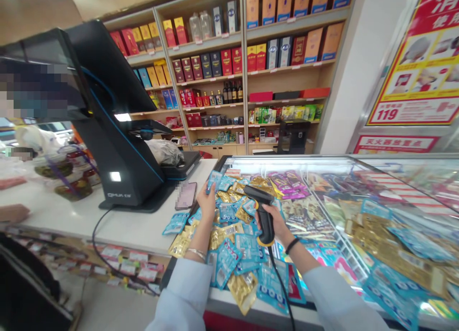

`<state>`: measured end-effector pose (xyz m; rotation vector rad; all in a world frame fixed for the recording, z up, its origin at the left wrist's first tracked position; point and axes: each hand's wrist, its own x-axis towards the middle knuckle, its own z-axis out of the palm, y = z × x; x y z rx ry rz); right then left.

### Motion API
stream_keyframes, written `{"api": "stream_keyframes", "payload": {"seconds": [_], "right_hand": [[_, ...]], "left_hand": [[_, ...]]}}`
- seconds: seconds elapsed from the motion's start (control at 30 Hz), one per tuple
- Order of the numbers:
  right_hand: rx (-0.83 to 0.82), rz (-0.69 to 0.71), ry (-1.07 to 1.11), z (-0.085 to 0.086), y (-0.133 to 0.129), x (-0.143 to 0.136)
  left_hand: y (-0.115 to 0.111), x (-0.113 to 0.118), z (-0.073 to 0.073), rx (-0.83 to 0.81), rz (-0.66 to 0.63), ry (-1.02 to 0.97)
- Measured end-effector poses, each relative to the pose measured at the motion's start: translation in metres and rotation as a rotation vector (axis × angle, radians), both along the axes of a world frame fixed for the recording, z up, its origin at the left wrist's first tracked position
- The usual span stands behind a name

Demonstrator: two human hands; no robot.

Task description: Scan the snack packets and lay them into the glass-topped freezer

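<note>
My right hand (274, 221) is wrapped round the handle of a black and yellow barcode scanner (266, 221), whose head points left over the packets. A black cord hangs down from its base. My left hand (207, 199) grips a small blue snack packet (214, 179) at the far left edge of the pile. Beneath both hands, many blue packets (228, 259) and gold packets (243, 290) lie heaped on the glass top of a freezer (287, 163). Part of the heap hangs past the near edge.
A black checkout terminal (125, 173) stands on the white counter (143, 226) at left, beside a phone (186, 196) and plastic-wrapped jars (68, 171). More packets (405, 250) lie at right. Boxed goods fill the back shelves (215, 75).
</note>
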<state>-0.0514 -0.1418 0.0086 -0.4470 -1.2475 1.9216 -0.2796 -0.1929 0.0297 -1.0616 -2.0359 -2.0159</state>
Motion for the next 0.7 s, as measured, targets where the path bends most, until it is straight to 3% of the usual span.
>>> {"api": "stream_keyframes", "payload": {"seconds": [0.7], "right_hand": [[0.016,0.061,-0.065,-0.0008,-0.0034,0.0021]], "left_hand": [[0.0027,0.0087,-0.0052,-0.046,-0.19,0.036]]}}
